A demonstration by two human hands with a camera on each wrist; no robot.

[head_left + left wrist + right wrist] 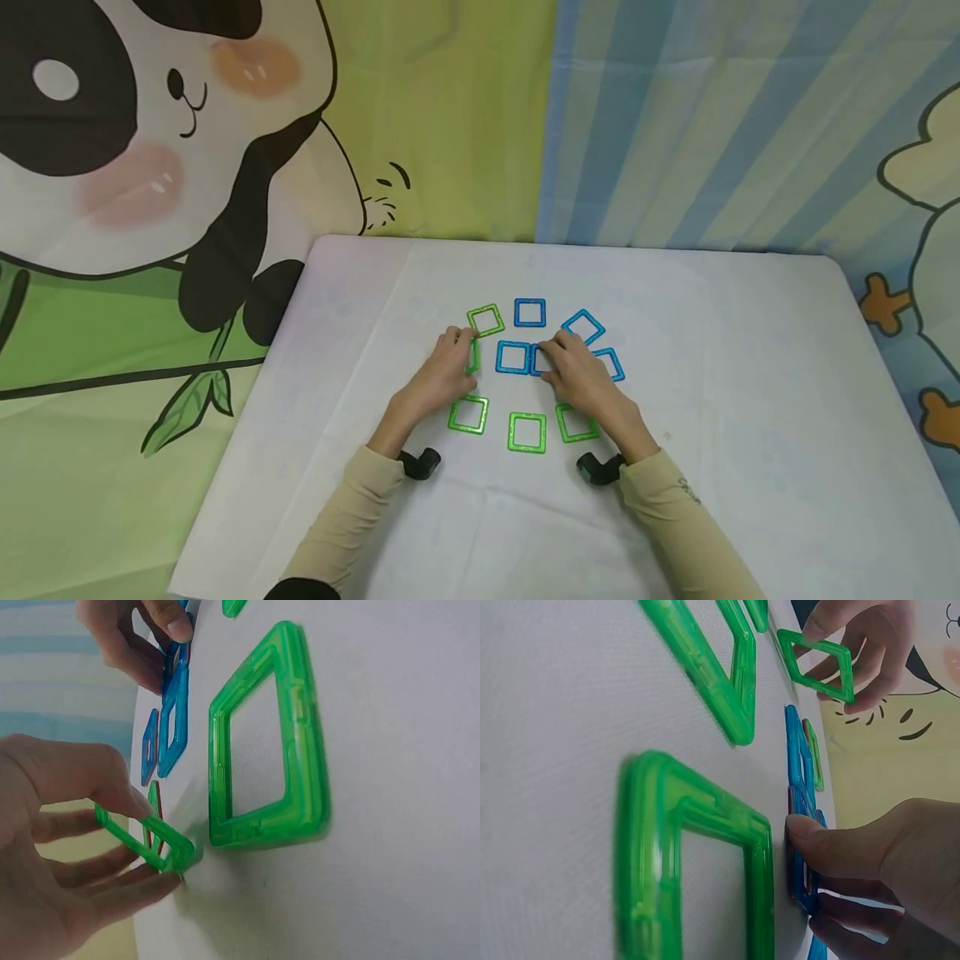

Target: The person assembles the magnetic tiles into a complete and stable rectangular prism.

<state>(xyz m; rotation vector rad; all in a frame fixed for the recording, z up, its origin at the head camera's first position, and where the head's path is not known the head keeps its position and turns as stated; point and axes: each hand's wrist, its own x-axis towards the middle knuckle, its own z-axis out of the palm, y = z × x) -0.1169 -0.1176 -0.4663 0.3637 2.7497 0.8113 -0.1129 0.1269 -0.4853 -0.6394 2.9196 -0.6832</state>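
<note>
My left hand (442, 367) pinches a green square magnetic tile (178, 844) between thumb and fingers, tilted up off the table in the left wrist view. In the head view, my right hand (581, 375) grips a blue square magnetic tile (804, 881) by its edges, thumb on the near side. Its left side sits right against another blue tile (513, 343), forming a row. A further blue tile (617, 364) lies just right of the right hand, partly covered by it. Beyond its fingertips is a turned blue tile (593, 320).
A blue tile (529, 301) and a green tile (482, 308) lie farther back on the white table (750, 400). Nearer me are three green tiles: left (467, 430), middle (527, 450) and right (579, 438), the last partly under the right wrist. Printed curtains (442, 125) hang behind.
</note>
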